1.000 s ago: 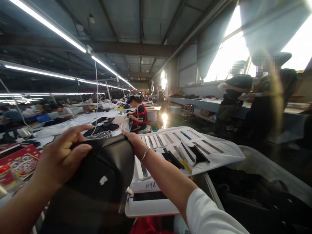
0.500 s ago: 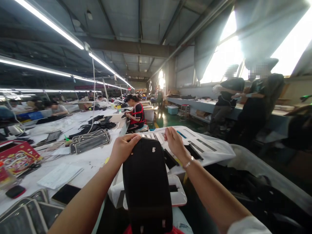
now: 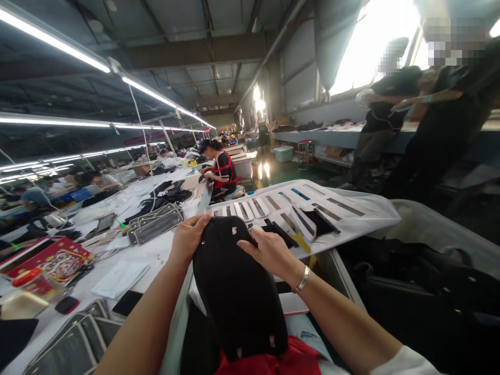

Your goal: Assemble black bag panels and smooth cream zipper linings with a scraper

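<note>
1. **Left hand** point(image 3: 188, 240): raised at the upper left edge of the black padded bag point(image 3: 234, 291), wrist angled inward, fingers curled over the rim. Grip: closed, grasping the bag.
2. **Right hand** point(image 3: 265, 255): palm down on the bag's upper right face, fingers bent and pointing left. Grip: closed on the same bag. A metal bangle point(image 3: 303, 279) circles the wrist.
3. **Held object**: the bag stands nearly upright between the hands, a small pale tag point(image 3: 234, 230) near its top. Its lower end lies just above a red cloth point(image 3: 269, 359).
4. **Left of the grip**: a white work table point(image 3: 156, 260) bears a stack of grey-framed panels point(image 3: 156, 225), with scissors point(image 3: 80, 273) and a red printed box point(image 3: 50, 260) farther left.
5. **Right of the grip**: a white sheet point(image 3: 363, 213) carries rows of slotted panels; a translucent plastic bin point(image 3: 429, 221) lies beyond.
6. **Room**: a long factory hall under fluorescent tube lights point(image 3: 50, 39). A seated worker point(image 3: 222, 172) in a red-and-black vest is ahead of the hands; two standing people point(image 3: 383, 94) point(image 3: 441, 88) are by bright windows point(image 3: 371, 47) at right.
</note>
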The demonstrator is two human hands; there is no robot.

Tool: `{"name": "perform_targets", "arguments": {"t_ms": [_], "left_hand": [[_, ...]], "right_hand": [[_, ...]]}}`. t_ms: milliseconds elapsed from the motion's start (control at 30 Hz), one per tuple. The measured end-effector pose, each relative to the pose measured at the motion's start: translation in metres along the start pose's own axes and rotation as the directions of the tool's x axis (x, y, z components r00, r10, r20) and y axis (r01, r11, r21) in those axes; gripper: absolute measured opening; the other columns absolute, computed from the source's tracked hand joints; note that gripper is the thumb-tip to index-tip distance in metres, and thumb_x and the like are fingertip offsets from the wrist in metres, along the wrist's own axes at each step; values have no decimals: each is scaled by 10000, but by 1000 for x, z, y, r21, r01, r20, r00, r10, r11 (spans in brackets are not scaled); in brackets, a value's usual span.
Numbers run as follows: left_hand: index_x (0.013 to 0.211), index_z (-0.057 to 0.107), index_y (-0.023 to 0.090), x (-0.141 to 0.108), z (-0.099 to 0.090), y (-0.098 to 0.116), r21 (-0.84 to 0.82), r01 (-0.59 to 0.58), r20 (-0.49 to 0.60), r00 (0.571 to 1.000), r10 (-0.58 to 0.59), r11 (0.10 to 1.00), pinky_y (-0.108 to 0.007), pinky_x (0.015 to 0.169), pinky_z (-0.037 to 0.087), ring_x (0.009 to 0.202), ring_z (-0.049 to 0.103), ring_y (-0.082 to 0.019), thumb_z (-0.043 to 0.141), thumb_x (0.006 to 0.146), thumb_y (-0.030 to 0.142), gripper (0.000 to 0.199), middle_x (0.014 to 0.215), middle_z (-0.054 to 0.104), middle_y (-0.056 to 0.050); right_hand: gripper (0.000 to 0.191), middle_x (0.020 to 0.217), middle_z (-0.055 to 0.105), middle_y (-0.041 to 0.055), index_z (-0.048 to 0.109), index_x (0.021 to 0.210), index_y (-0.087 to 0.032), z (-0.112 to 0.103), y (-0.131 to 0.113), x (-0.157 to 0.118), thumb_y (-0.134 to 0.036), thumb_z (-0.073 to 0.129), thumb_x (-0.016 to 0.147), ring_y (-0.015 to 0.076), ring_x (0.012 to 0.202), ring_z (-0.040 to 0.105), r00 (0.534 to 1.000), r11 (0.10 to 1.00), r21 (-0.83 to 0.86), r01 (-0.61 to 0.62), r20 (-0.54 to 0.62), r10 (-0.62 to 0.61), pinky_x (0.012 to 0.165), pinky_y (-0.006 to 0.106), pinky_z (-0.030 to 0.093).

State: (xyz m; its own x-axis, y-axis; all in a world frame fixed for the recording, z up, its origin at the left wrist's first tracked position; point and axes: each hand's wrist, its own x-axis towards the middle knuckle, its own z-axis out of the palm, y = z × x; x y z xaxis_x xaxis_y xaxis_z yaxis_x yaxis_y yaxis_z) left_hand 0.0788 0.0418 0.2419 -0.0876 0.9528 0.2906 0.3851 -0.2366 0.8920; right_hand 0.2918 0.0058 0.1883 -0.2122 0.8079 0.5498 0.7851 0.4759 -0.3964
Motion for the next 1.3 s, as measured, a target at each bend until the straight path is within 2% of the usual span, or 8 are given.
{"name": "perform_targets", "arguments": {"t_ms": [133,333,467,533,700,867,1133,1300], "left_hand": [[882,720,136,2,1,-9,35,37,-32,999,-36,999,-201,535,409,617,589,-146,626,715,540,447,735,702,-14],[928,703,127,7,4,-17,90,1,-31,1000,2,996,-225,628,434,729,607,-175,579,757,550,473,803,693,-34],[1124,548,179,-10,-1,-38,-3,-37,-125,991,36,999,-247,634,443,730,588,-160,419,848,570,496,843,634,-22],[1014,518,189,-26,-5,-54,-13,-41,-125,991,39,999,-243,598,429,668,549,-140,450,838,536,395,767,570,5],[731,443,194,-57,-5,-74,345,-106,61,994,90,932,-242,574,338,602,464,-125,501,830,466,296,644,463,34],[665,413,194,-51,-1,-68,566,-171,154,983,101,806,-260,579,281,636,477,-153,446,865,486,356,644,477,6],[613,398,182,-37,5,-77,302,-203,261,957,123,932,-246,545,265,569,416,-112,408,883,465,391,581,413,32],[620,423,169,-38,12,-75,23,-121,246,963,111,992,-225,517,271,554,366,-90,429,864,489,402,587,373,43]], "right_hand": [[423,539,407,-26,370,626,-195,13,2,6,-505,395,913,99,505,374,997,978,205,-33,71,19,523,258,206],[423,549,292,-51,289,600,-189,30,8,10,-463,402,903,78,517,287,993,862,501,-84,118,28,506,233,221],[438,576,258,-51,269,603,-194,35,15,7,-493,404,893,78,531,257,990,776,618,-127,126,62,494,230,226],[446,586,243,-49,263,607,-199,37,19,6,-514,412,885,80,529,241,986,750,640,-165,118,115,482,234,218],[455,592,240,-45,283,612,-203,41,26,8,-553,436,861,87,531,230,973,727,648,-227,114,202,473,241,208],[472,598,255,-42,299,613,-203,46,26,11,-587,468,829,93,540,239,956,688,670,-281,131,263,478,238,226],[441,601,437,-12,454,649,-190,39,30,17,-604,508,793,120,553,376,940,622,711,-328,185,285,510,245,312],[455,572,404,-26,425,631,-197,27,34,30,-609,454,821,118,539,367,956,746,598,-293,187,226,507,252,299]]}}
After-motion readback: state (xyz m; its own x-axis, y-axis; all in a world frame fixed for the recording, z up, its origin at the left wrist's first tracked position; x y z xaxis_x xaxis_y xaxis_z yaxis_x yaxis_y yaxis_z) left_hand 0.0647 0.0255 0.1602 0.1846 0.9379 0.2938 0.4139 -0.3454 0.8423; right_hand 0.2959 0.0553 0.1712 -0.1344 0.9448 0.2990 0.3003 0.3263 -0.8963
